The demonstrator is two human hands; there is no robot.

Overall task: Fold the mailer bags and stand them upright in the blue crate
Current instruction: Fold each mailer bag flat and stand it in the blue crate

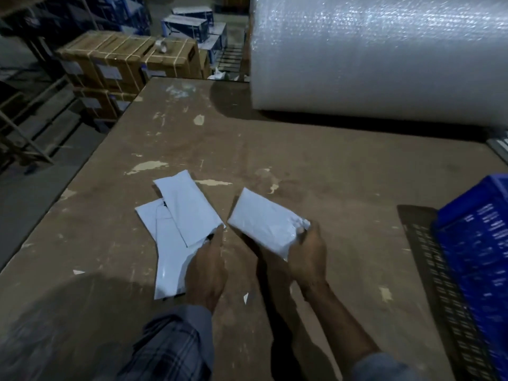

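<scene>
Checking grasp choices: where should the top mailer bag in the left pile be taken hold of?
Pinch the top mailer bag at its near end, coming from the person's side, where the left hand already reaches. That end overhangs the bags beneath, so fingers can get under it.

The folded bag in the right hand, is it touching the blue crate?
Apart. The head view shows the folded bag in the right hand, with bare table between it and the blue crate.

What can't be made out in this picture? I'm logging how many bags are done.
- Blue crate, head view: cut off by the right edge, its inside unseen, so any bags in it can't be counted.
- Pile of mailer bags: they overlap, and the left hand covers part; number unclear.
- Box labels: too dim and small.
</scene>
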